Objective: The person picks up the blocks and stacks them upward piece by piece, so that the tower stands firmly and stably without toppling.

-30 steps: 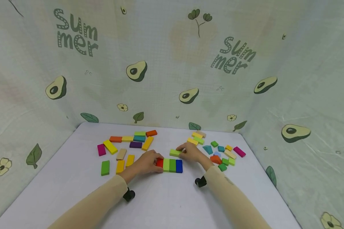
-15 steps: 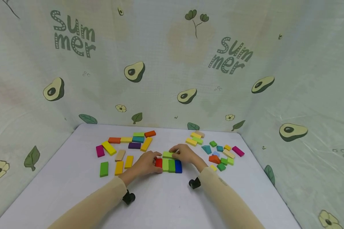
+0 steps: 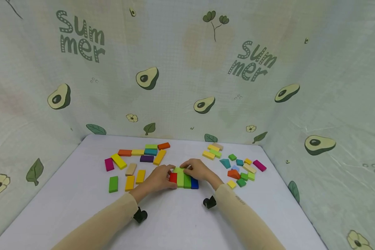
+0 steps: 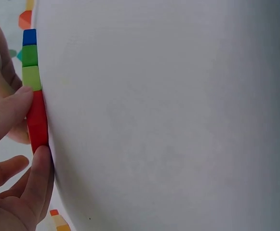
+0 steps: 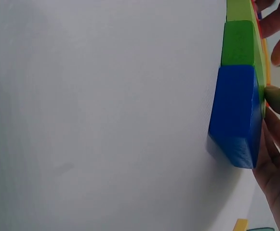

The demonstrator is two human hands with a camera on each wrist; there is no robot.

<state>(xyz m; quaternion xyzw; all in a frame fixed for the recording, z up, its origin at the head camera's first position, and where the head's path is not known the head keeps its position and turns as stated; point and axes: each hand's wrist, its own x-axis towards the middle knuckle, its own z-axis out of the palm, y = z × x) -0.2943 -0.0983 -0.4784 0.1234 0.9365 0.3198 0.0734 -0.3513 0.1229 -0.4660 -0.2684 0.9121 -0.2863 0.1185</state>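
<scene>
A row of wooden blocks lies side by side in front of me: a red block (image 3: 173,178), a light green block (image 3: 180,181), a green block (image 3: 187,181) and a blue block (image 3: 194,183). My left hand (image 3: 158,178) pinches the red block at the row's left end, thumb on its near side; the left wrist view shows the fingertips (image 4: 42,153) on it. My right hand (image 3: 198,169) holds another light green block (image 3: 177,170) crosswise at the row's far edge. Its right part is hidden by my fingers. Whether it touches the row, I cannot tell.
Loose blocks lie on the white table (image 3: 175,222) to the left, among them a green one (image 3: 113,184) and a purple one (image 3: 147,158). Smaller pieces, such as an orange one (image 3: 233,174), are scattered at the right. Printed cloth (image 3: 178,45) hangs around the table.
My right hand has moved left with the light green block, from right of the row's middle to its far left part. My left hand has stayed at the red block.
</scene>
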